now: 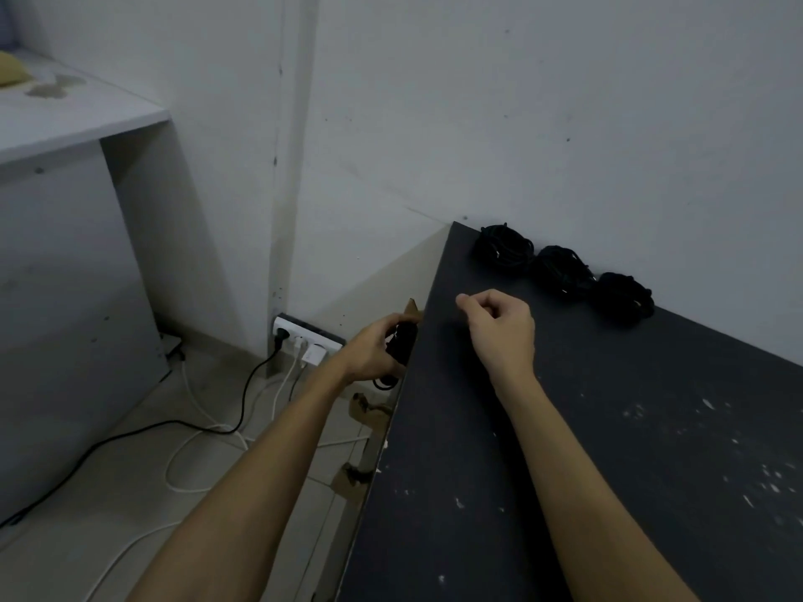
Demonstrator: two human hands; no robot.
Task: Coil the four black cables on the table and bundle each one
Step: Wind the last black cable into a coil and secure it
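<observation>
Table edge: cable between hands

Your left hand hides most of the black cable; you can't tell if it's tied.

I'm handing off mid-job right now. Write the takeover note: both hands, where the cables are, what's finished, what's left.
Left hand: grips the fourth cable, a dark bunch held just off the table's left edge.
Right hand: fingers curled above the table; whether it pinches anything is too small to tell.
Done: three coiled cables sit in a row against the wall at the table's far edge.
Left: finish bundling the fourth cable and set it beside the others. Whether it is tied yet cannot be seen.
</observation>
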